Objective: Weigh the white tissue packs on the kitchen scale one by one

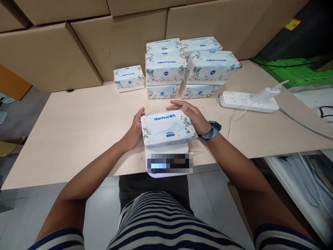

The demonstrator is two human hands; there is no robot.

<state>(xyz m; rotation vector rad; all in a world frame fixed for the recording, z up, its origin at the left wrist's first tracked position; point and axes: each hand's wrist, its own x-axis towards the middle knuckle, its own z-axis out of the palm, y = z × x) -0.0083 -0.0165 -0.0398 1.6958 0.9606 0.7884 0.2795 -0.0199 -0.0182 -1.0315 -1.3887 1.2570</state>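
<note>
A white tissue pack (168, 129) with blue "Manhua" lettering and floral corners is between my two hands, above a white scale (166, 150) at the table's front edge. My left hand (134, 132) presses against the pack's left end, fingers pointing away from me. Gripping the right end is my right hand (193, 116), its thumb on the top edge and its fingers reaching behind the far side. A patterned watch band circles that wrist. The pack covers much of the scale's top, so I cannot tell whether it rests there. The scale's display is pixelated.
Several similar tissue packs (166, 69) are stacked at the back, and a single pack (129, 78) lies left of them. Cardboard boxes (119, 41) line the rear edge. To the right, a white power strip (248, 101) trails a cable, and a thin cord leads to the scale.
</note>
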